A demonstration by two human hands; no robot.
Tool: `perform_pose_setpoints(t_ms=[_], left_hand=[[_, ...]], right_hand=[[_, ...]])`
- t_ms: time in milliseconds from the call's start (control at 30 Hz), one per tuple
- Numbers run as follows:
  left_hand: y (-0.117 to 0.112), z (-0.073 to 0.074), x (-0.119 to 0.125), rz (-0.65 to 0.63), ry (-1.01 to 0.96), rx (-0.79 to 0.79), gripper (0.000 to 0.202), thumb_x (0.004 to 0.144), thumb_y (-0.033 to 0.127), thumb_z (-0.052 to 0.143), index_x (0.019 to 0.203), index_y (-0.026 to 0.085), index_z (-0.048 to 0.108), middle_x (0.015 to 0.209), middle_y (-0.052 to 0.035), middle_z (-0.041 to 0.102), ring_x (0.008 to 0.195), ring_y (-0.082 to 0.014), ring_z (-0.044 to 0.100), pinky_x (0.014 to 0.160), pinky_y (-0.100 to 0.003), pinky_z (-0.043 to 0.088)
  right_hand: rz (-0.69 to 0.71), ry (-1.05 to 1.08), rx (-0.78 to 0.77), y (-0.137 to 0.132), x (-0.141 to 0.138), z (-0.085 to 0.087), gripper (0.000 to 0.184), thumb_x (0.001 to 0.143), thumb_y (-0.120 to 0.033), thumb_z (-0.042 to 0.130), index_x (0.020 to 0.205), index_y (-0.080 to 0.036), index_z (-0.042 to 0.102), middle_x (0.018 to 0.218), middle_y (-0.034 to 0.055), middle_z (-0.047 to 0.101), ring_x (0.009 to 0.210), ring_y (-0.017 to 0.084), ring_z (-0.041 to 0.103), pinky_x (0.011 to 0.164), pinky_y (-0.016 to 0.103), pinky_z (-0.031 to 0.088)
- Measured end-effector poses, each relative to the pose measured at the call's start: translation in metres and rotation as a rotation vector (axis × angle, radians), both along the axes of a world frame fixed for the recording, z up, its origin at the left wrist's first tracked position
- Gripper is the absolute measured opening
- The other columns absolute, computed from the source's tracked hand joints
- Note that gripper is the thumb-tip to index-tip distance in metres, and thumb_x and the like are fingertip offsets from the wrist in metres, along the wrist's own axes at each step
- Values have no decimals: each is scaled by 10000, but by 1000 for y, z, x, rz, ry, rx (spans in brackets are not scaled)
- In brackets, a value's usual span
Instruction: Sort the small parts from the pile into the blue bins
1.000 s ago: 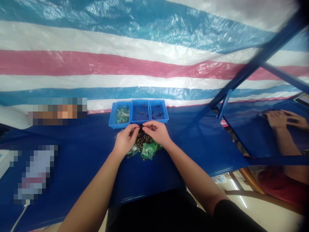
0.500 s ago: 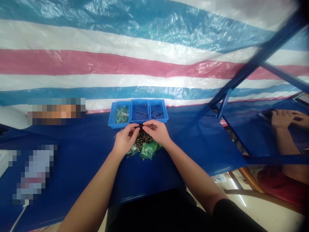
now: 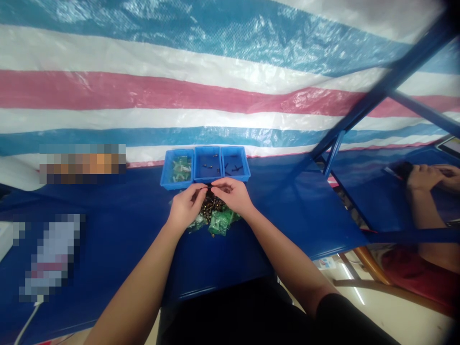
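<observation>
Your left hand [image 3: 184,206] and right hand [image 3: 235,196] pinch a small dark part [image 3: 209,185] (too tiny to identify) by the metal pile [image 3: 212,205]; blue tabletop [image 3: 298,206] beneath; striped sheeting [image 3: 179,91] behind; wooden chair [image 3: 371,265] rightward.

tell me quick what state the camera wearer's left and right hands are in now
Left hand: closed, fingertips pinching what looks like a small dark piece.
Right hand: closed, seemingly pinching its other end; too small to identify.

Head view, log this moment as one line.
left hand: pinching dark part; right hand: same part; nearby: pile of parts, green packets; beyond: three blue trays
</observation>
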State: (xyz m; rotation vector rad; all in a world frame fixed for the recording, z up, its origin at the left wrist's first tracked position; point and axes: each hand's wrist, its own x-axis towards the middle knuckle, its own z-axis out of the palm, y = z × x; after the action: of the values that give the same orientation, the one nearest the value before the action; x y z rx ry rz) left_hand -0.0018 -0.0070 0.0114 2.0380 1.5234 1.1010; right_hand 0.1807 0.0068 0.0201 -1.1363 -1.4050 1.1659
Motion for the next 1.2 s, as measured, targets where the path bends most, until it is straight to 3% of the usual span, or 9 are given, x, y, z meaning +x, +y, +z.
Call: perform_pose_setpoints(t_ms=[100,567,800,1200], left_hand=[[0,-1,0,20,11,12,307,923,419,546,1135,225,652,777,12,716,677,-121,662,640,-213,480],[1,-1,0,4,21,-4,271,947,409,509,1043,208,664,772,9,717,683,-120,673,660,-203,487],[1,-3,1,17,5,13,302,923,418,552,1128,217,649,769,16,710,673,-117,661,639,-206,482],[2,-1,0,-3,23,-1,257,944,401,529,1037,216,682,799,10,723,693,-119,673,676,-207,488]], right_hand=[[-7,7,2,1,1,-1,234,780,-352,713,954,-197,735,856,47,746,736,154,674,705,287,554],[4,3,-8,0,0,-1,248,772,-354,720,958,-191,734,844,44,744,706,142,663,677,272,545],[-14,4,9,1,0,-3,234,776,-347,717,949,-192,739,846,45,745,717,148,672,697,279,552],[12,11,-19,0,0,-2,237,777,-352,723,959,-200,735,841,44,747,733,159,687,698,291,562]])
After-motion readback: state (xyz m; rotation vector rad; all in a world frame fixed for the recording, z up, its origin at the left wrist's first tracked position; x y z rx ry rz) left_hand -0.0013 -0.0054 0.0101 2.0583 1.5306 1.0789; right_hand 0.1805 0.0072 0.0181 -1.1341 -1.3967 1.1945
